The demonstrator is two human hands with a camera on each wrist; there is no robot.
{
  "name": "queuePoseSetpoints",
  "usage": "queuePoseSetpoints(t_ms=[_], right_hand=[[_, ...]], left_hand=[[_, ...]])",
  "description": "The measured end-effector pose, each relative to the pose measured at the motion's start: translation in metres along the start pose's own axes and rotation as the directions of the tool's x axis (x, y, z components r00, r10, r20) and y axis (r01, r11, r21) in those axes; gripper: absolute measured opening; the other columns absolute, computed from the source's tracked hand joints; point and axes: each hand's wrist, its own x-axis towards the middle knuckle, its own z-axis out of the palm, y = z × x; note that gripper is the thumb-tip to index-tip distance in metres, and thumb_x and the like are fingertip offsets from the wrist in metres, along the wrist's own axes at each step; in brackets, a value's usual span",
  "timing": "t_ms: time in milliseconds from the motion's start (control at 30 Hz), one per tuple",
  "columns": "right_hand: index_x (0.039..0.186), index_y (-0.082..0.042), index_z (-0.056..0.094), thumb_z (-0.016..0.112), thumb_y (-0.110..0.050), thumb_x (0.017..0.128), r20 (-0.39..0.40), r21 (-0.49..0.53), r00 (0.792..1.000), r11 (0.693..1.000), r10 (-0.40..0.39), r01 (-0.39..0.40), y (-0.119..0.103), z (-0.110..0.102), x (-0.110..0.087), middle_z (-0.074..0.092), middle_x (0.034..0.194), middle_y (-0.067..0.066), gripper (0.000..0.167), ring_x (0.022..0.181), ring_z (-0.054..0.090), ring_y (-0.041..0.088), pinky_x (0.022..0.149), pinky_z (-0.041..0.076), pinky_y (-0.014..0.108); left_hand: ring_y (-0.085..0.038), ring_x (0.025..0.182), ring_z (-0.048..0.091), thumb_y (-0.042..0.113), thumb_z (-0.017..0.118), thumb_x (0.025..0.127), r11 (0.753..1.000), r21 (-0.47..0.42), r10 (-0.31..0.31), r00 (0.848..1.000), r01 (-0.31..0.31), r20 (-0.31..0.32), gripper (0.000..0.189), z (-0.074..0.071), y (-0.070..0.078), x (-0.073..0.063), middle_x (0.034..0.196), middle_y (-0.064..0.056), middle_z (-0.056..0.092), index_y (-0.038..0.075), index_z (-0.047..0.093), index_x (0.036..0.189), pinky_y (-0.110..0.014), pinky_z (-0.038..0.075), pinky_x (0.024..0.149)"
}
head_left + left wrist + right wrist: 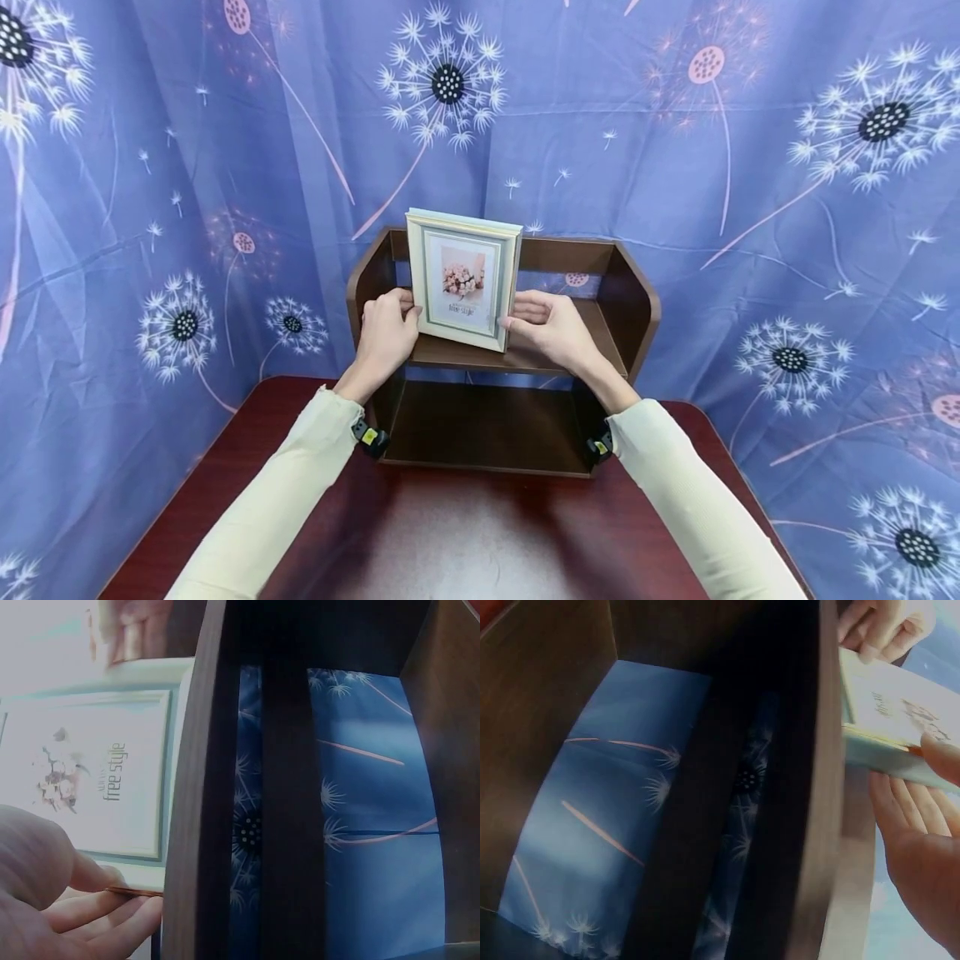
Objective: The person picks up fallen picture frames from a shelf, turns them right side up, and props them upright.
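A: Where is the picture frame [465, 287] in relation to each grip?
B: Between the two. The left grip [387, 332] has the lower part of one side edge, the right grip [553, 327] the lower part of the other, so most of the frame rises above the fingers.

A: Are they spread or closing on it?
B: Both pinch it. On the left, the thumb lies on the front border and the fingers bend behind the edge. On the right, the thumb rests on the front border too, with straighter fingers set against the side and back.

A: Which way does it face?
B: Toward the person: the pink flowers [462, 279] and the words "free style" read upright. It is roughly upright, and its top edge slopes down a little to the right.

A: And the shelf?
B: The frame is at the upper board [602, 329] of the brown shelf unit [628, 308], left of its middle. I can't tell whether its bottom edge touches the board. The unit stands on the dark red worktop [465, 533], before a blue dandelion curtain [600, 183].
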Motion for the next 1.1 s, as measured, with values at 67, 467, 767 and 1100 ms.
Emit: queuePoseSetpoints(t_ms=[67, 467, 767, 1100], right_hand=[[0.133, 0.003, 0.069, 0.08, -0.01, 0.093, 0.035, -0.016, 0.999, 1.0, 0.0, 0.001, 0.003, 0.002, -0.002, 0.075, 0.125, 0.023, 0.043, 0.118, 0.074, 0.035, 0.096, 0.062, 0.033], [0.12, -0.009, 0.077, 0.085, -0.019, 0.09, 0.022, -0.124, 0.999, 0.991, -0.038, 0.04, -0.001, 0.034, -0.009, 0.082, 0.111, 0.012, 0.033, 0.103, 0.08, 0.025, 0.089, 0.065, 0.042], [0.106, -0.011, 0.075, 0.091, -0.027, 0.084, -0.087, -0.139, 0.996, 0.99, -0.017, 0.004, -0.019, 0.07, -0.01, 0.08, 0.098, 0.006, 0.032, 0.089, 0.079, 0.018, 0.082, 0.065, 0.034], [0.093, -0.012, 0.071, 0.092, -0.027, 0.081, -0.138, -0.139, 0.989, 0.99, -0.054, 0.034, -0.029, 0.095, -0.008, 0.078, 0.088, 0.005, 0.029, 0.078, 0.077, 0.015, 0.07, 0.061, 0.024]], left_hand=[[-0.036, 0.107, 0.077, 0.008, 0.063, 0.101, 1.0, -0.005, -0.013, 1.0, 0.013, 0.022, 0.025, 0.0, 0.0, 0.006, 0.109, -0.021, 0.08, -0.008, 0.074, 0.117, -0.049, 0.062, 0.09], [-0.017, 0.048, 0.046, 0.014, 0.047, 0.111, 0.996, -0.049, -0.061, 0.986, 0.069, 0.156, 0.036, 0.011, -0.005, 0.042, 0.056, -0.002, 0.05, 0.002, 0.073, 0.089, -0.028, 0.036, 0.05], [-0.022, 0.07, 0.065, 0.018, 0.046, 0.111, 0.992, -0.069, -0.094, 0.984, 0.106, 0.148, 0.037, 0.022, -0.004, 0.056, 0.077, -0.008, 0.071, 0.006, 0.078, 0.098, -0.027, 0.048, 0.063], [-0.035, 0.083, 0.068, 0.008, 0.051, 0.102, 1.0, 0.0, -0.019, 0.995, 0.02, 0.093, 0.026, 0.011, 0.005, 0.052, 0.086, -0.018, 0.074, 0.001, 0.074, 0.095, -0.047, 0.056, 0.081]])
